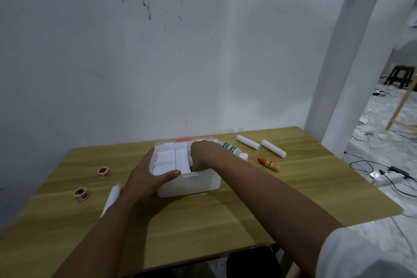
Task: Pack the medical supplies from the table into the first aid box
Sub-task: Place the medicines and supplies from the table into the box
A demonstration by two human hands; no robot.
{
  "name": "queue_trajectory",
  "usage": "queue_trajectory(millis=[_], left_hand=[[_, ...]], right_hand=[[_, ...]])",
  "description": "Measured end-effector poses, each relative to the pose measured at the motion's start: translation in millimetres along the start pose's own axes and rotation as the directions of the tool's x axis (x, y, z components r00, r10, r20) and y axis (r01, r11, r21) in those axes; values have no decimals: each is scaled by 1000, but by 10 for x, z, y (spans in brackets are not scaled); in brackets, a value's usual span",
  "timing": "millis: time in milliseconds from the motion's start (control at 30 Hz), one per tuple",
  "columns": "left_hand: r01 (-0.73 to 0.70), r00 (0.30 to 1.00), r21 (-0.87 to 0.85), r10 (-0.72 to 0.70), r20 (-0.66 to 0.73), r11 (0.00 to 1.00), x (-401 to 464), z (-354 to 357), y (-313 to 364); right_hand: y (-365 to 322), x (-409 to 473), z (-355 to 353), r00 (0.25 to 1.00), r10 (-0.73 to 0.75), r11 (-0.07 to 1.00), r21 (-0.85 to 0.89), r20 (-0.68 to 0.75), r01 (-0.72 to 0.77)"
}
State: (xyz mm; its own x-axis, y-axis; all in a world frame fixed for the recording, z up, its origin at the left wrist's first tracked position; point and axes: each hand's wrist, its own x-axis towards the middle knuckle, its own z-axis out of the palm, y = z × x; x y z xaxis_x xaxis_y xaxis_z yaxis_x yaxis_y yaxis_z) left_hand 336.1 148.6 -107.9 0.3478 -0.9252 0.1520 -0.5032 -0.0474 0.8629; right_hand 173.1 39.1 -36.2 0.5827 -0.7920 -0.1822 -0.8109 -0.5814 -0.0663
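Your right hand (201, 157) (fingers buried in the first aid box (187, 184), grip untellable) sits nearest the bottle (229, 147) just right, while your left hand (147, 177) clasps the box's corner.

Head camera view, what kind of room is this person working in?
Probably a plain room in a house or a makeshift workspace, not a clinic: a stained white wall, a bare wooden table, and cables with a power strip loose on the floor.
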Motion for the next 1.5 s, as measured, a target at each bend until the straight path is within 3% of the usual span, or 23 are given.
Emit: queue_trajectory(millis=[167, 300, 433, 600, 767, 1100, 1233, 1367, 1500], left_hand=[[8, 1000, 32, -8, 4, 999, 3, -8, 12], [-3, 1000, 7, 3, 12, 1000, -16, -5, 41], [-1, 1000, -44, 1, 15, 999, -31, -12, 38], [-29, 1000, -80, 29, -7, 996, -50, -21, 33], [-39, 999, -71, 40, 9, 997, -35, -21, 19], [-36, 999, -75, 35, -11, 997, -16, 6, 0], [-34, 999, -71, 33, -23, 997, -29, 11, 39], [-38, 999, -82, 37, -2, 996, -26, 3, 41], [-49, 999, -73, 49, -8, 996, -23, -10, 32]], right_hand=[[-5, 33, 59, 999, 19, 994, 105, 30, -23], [140, -9, -147, 994, 57, 916, 391, 97, -91], [475, -44, -489, 992, 63, 848, 530, -106, 2], [1041, 188, -420, 946, 136, 943, 331, -294, -33], [1380, 417, 9, 966, 202, 952, 262, -159, -156], [1402, 559, 169, 977, 210, 946, 257, -28, -196], [1457, 458, -60, 970, 216, 904, 400, -113, -155], [1427, 297, -400, 948, 210, 755, 655, -237, -3], [1158, 117, -636, 948, 122, 697, 705, -295, 130]])
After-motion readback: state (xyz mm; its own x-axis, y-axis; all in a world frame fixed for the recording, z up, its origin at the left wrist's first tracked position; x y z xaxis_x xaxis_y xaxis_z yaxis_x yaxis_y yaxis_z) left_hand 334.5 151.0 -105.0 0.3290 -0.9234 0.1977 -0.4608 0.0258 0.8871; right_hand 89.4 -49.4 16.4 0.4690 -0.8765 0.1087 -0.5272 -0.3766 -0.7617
